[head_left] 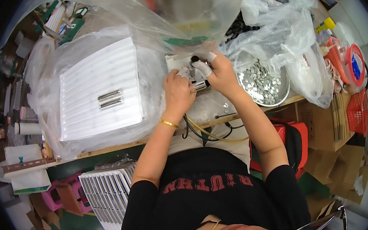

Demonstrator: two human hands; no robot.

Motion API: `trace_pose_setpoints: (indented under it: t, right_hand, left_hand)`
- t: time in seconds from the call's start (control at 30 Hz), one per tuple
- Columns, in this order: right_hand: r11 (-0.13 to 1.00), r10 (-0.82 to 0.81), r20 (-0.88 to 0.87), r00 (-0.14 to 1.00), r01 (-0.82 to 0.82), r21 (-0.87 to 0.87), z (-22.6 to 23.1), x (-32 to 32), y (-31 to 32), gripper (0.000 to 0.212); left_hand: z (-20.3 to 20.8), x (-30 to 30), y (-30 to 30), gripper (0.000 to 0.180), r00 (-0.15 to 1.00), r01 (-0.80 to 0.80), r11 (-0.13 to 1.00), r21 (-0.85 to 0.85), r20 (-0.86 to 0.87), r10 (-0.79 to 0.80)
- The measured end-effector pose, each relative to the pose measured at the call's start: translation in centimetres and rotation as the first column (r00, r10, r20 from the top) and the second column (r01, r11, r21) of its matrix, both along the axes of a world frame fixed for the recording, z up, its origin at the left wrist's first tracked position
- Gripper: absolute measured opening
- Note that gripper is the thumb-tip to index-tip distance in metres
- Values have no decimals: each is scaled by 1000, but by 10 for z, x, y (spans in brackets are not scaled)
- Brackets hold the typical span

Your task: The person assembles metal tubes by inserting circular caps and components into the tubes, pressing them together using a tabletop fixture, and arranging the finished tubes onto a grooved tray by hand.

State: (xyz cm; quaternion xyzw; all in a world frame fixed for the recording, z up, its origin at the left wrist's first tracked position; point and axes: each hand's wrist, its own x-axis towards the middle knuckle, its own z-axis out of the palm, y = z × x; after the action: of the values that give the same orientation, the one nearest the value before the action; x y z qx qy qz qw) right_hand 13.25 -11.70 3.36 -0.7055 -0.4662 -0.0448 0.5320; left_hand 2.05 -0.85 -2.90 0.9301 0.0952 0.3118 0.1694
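Observation:
My left hand [179,89] and my right hand [223,74] come together over the bench, fingers curled inward. White covers wrap several fingertips. Between them, at the right hand's fingertips, shows a small piece with a round black end [195,59]; the fingers hide most of it. Just below the fingers sits a shiny silver tube [200,85] with a black end, partly covered by the hands. What the left fingers grip is hidden. To the left, two silver tubes [110,99] lie on a white ridged tray [81,89].
A round metal pan [287,89] with many small silver discs stands right of my right forearm. Clear plastic sheeting [307,69] drapes the bench's back and right. A black cable [221,136] hangs at the front edge. Another filled tray [106,200] leans below left; cardboard boxes [320,125] stand right.

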Motion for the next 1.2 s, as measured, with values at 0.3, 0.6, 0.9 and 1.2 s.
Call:
trace_pose_setpoints:
  t: [0.3,0.6,0.9,1.2]
  right_hand:
    - [981,90,92,992,-72,-178,3,2,-3,24]
    - [973,-208,-37,978,202,-112,-7,22,-46,22]
    - [709,-437,-52,898,308,-634,-60,67,-124,16]
    - [662,-327,124,937,320,-677,-68,71,-120,25]
  left_hand:
    - [3,-2,1,13,998,-8,1000,10,-59,9]
    - [2,-5,9,12,996,-5,1000,7,-89,6]
    - [31,-33,-4,29,995,-21,997,-77,92,28]
    - [30,-55,-26,20,988,28,754,-656,132,79]
